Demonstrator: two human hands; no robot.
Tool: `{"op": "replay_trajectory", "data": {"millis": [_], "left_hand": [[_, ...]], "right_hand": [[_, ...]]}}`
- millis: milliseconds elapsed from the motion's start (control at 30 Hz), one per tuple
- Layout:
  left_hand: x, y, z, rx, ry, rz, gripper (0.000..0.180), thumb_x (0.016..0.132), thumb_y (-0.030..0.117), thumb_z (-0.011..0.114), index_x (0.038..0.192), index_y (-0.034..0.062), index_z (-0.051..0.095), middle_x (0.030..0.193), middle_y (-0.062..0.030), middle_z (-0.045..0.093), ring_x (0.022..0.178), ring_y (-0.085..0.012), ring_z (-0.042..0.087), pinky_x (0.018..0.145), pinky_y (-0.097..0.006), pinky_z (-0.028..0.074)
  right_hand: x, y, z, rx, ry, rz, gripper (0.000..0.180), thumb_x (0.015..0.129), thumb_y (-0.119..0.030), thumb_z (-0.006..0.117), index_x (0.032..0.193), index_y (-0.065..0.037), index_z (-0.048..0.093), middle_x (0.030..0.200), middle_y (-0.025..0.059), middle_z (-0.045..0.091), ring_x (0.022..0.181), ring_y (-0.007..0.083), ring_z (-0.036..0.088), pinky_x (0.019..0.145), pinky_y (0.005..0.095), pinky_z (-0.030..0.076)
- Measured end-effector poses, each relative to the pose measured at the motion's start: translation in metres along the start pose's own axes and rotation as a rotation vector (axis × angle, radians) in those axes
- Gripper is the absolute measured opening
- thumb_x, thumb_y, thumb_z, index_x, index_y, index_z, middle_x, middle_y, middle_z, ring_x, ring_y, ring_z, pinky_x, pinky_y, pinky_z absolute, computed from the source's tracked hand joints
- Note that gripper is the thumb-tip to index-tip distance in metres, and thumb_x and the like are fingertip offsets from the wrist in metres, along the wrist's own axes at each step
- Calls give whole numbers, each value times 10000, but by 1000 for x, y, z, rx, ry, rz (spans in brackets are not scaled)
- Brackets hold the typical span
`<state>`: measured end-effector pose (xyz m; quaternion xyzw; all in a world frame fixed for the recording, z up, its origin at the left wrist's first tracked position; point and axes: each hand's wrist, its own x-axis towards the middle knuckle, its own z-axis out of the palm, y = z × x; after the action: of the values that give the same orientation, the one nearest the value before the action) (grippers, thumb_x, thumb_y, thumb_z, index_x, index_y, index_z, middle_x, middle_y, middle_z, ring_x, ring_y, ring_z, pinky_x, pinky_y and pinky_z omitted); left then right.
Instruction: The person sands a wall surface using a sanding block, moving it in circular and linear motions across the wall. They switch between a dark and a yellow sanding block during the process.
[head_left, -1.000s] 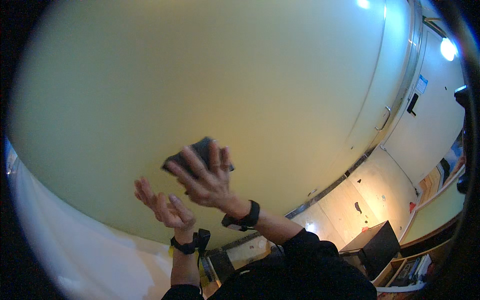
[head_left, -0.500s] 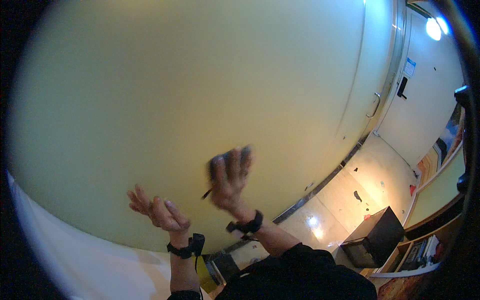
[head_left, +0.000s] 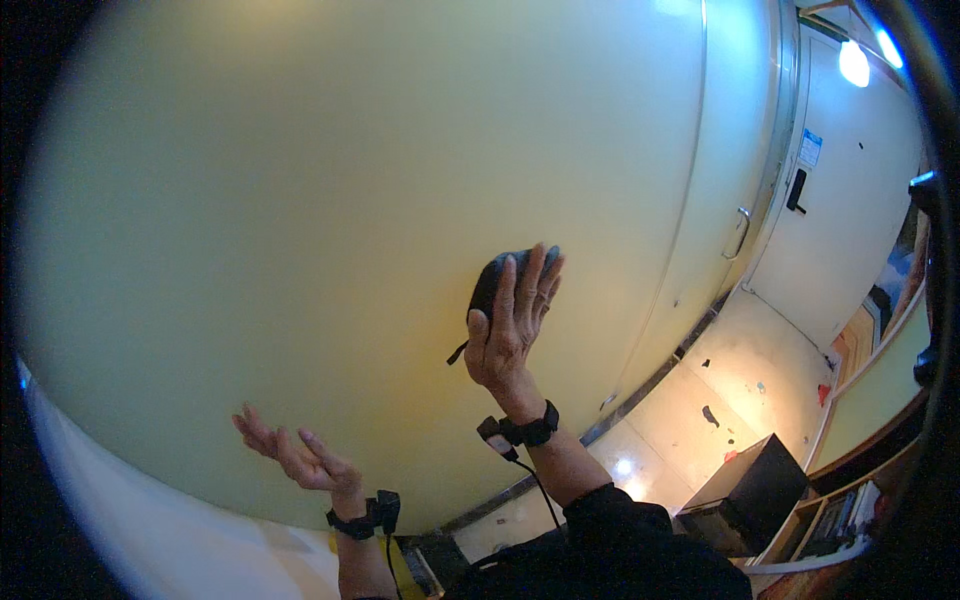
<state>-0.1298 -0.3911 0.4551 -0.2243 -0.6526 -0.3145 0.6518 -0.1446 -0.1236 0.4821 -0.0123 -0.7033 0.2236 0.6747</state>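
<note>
My right hand [head_left: 508, 340] lies over a dark rounded pad [head_left: 486, 285] with a short strap at its lower end. The fingers stretch along the pad, holding it flat against a smooth pale yellow-green wall panel [head_left: 400, 200]. Part of the pad is hidden under the palm and fingers. Lower and to the left, my left hand [head_left: 300, 462] is open with its fingers spread. Nothing is in it, and it is near the panel; whether it touches the panel I cannot tell. Both wrists wear black straps with small devices and cables.
To the right are a metal pull handle [head_left: 740, 233] and a white door [head_left: 840, 200] with a black lever lock. A black box [head_left: 745, 495] stands on the tiled floor [head_left: 650, 440], beside a low shelf with books [head_left: 840, 520]. A white surface [head_left: 130, 500] lies at lower left.
My right hand has moved right and upward along the panel with the pad under it. My left hand has shifted slightly left and down, still open.
</note>
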Motion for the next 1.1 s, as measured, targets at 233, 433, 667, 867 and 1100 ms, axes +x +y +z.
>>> {"op": "replay_trajectory", "data": {"millis": [233, 433, 667, 867, 1100], "left_hand": [[-1, 65, 66, -75, -61, 8, 267, 1001, 165, 411, 784, 21, 470, 1464, -334, 407, 1441, -508, 251, 1165, -661, 14], [2, 111, 115, -1, -100, 71, 123, 968, 143, 447, 906, 48, 492, 1432, -301, 472, 1433, -487, 288, 1181, -627, 12], [-3, 143, 160, 34, -52, 56, 94, 979, 135, 430, 1021, 77, 491, 1451, -288, 459, 1422, -490, 308, 1178, -629, 37], [0, 148, 163, -134, 158, 43, 191, 1040, 186, 385, 1109, 33, 477, 1464, -293, 438, 1391, -492, 360, 1145, -636, 210], [8, 156, 164, 1, 106, -19, 184, 1031, 162, 416, 1037, 0, 504, 1453, -276, 466, 1405, -465, 358, 1158, -589, 222]], "right_hand": [[-9, -21, 8, 92, -163, -368, 650, 937, -379, 573, 1512, -142, 384, 1565, 277, 280, 1437, 564, 182, 1149, 673, 118], [67, 104, -29, -59, -33, -190, 570, 1010, -275, 426, 1520, -38, 327, 1598, 281, 179, 1469, 517, 128, 1170, 637, 98], [79, 95, -33, 54, -113, -270, 556, 1031, -347, 406, 1509, -67, 368, 1594, 258, 223, 1458, 535, 144, 1166, 635, 106], [85, 40, -26, 279, -319, -486, 532, 925, -288, 553, 1439, -156, 507, 1580, 164, 330, 1474, 455, 208, 1188, 585, 123], [139, 98, -45, 26, -18, -221, 539, 937, -176, 539, 1441, -8, 448, 1556, 301, 282, 1434, 568, 184, 1136, 672, 141]]}}
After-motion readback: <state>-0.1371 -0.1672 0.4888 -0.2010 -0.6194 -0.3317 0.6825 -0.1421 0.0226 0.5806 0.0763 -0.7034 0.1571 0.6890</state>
